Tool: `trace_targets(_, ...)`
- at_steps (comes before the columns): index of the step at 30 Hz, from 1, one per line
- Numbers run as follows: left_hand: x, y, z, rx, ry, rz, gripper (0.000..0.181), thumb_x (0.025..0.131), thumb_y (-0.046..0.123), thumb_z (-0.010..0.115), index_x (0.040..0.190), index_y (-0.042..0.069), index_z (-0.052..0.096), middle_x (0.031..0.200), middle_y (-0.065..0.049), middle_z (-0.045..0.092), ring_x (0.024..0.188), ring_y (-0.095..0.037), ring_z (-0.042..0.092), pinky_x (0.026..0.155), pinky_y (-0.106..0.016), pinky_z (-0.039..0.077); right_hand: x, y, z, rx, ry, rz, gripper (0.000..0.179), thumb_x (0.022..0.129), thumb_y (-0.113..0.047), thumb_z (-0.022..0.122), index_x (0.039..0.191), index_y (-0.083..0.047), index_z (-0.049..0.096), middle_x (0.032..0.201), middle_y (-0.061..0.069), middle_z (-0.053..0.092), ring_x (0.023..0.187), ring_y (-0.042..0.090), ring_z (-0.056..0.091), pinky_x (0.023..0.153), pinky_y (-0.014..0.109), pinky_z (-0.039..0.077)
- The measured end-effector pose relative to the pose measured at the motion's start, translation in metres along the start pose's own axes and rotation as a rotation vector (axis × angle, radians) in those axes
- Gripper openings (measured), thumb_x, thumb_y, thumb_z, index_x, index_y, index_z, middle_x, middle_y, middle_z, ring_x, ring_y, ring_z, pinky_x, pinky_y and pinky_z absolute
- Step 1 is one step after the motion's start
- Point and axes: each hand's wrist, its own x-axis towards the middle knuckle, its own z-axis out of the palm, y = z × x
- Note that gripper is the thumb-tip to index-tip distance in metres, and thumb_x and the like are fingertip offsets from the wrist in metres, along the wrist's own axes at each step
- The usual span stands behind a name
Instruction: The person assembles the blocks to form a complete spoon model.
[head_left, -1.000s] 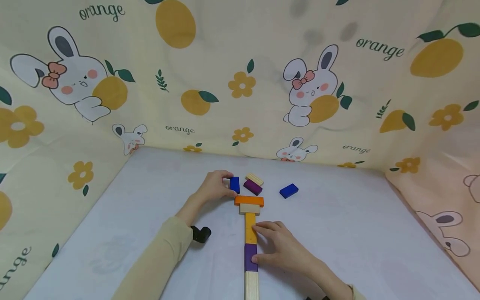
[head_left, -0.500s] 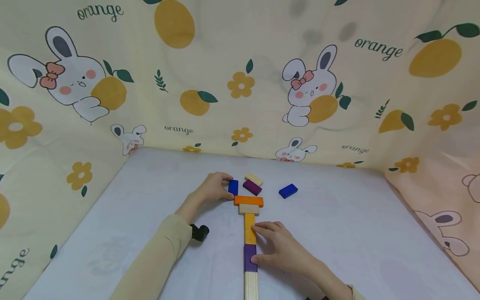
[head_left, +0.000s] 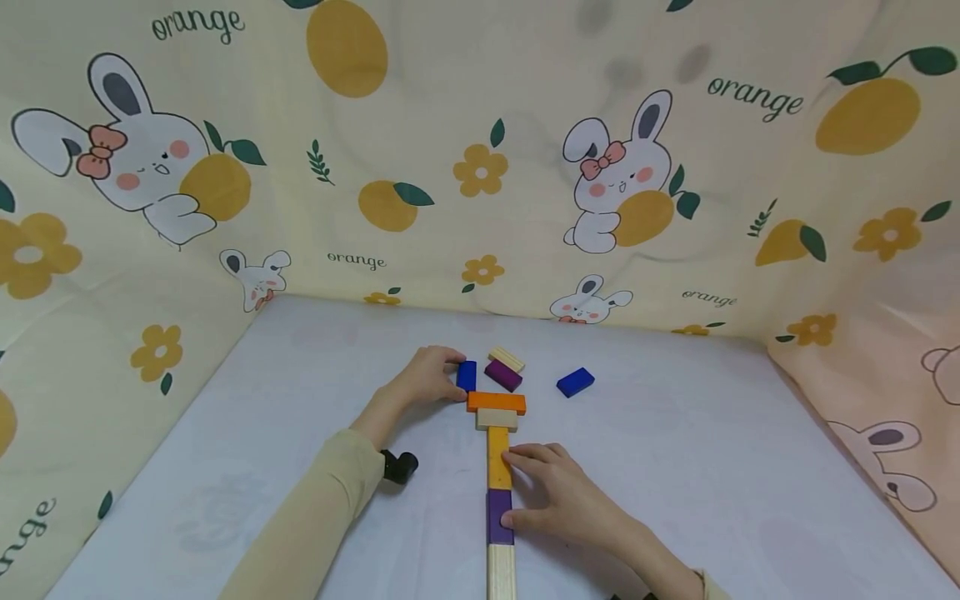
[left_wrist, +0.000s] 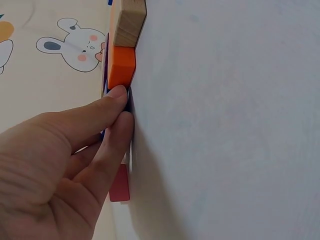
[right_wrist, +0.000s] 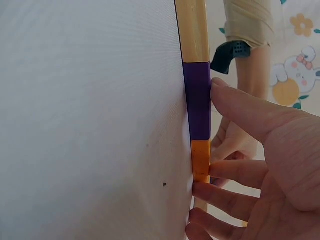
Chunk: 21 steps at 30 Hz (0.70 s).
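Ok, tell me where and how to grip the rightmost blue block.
Probably pinch the rightmost blue block across the middle of its long sides, right hand coming from the near right, since it lies flat, angled, apart from the orange block.

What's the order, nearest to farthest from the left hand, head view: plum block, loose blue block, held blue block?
1. Held blue block: pinched by the left hand.
2. Plum block: to its right, beyond the orange block.
3. Loose blue block: farthest right.

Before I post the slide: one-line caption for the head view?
Left hand pinches a blue block beside the orange block; right hand touches the yellow block and purple block.
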Motion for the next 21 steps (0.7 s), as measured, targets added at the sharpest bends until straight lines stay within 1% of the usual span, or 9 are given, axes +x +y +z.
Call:
trace_targets(12,-0.0036,0.0038,-0.0010,0.020,-0.019,0.003,0.060,0.083,0.017,0.082,0.137,0.007,0.058,0.135,-0.009,0.057,0.125,-0.025,0.049,0.105,-0.043,0.040,-0.0004,-0.0018,0.0002,-0.004,-0.007,0.011,0.079,0.079,-0.058,0.075,0.141,-0.012,0.056,0.142,0.006,0.049,0.126,0.030,0.041,0.102,0.058,0.038)
trace_targets(18,-0.0042,0.0042,-0.0012,0.014,-0.020,0.004,0.060,0.083,0.016,0.082,0.138,0.007,0.057,0.136,-0.009,0.057,0.119,-0.024,0.052,0.102,-0.040,0.044,-0.0004,-0.0015,-0.0002,-0.008,-0.005,0.000,0.078,0.080,-0.058,0.074,0.141,-0.012,0.056,0.142,0.006,0.049,0.126,0.030,0.041,0.102,0.058,0.038)
trace_targets(19,-0.0035,0.0038,-0.0011,0.012,-0.020,0.007,0.061,0.083,0.016,0.081,0.138,0.007,0.057,0.135,-0.009,0.057,0.117,-0.023,0.053,0.101,-0.039,0.045,-0.0001,-0.0013,-0.0005,-0.007,-0.005,-0.002,0.078,0.080,-0.058,0.074,0.141,-0.012,0.056,0.142,0.006,0.049,0.126,0.030,0.041,0.102,0.058,0.038)
trace_targets(21,-0.0023,0.0036,-0.0010,0.013,-0.020,0.018,0.060,0.083,0.016,0.081,0.138,0.006,0.057,0.136,-0.009,0.057,0.117,-0.023,0.054,0.100,-0.038,0.045,0.0008,-0.0004,-0.0014,-0.012,-0.003,-0.009,0.079,0.080,-0.059,0.074,0.141,-0.012,0.055,0.142,0.006,0.049,0.126,0.030,0.041,0.102,0.057,0.038)
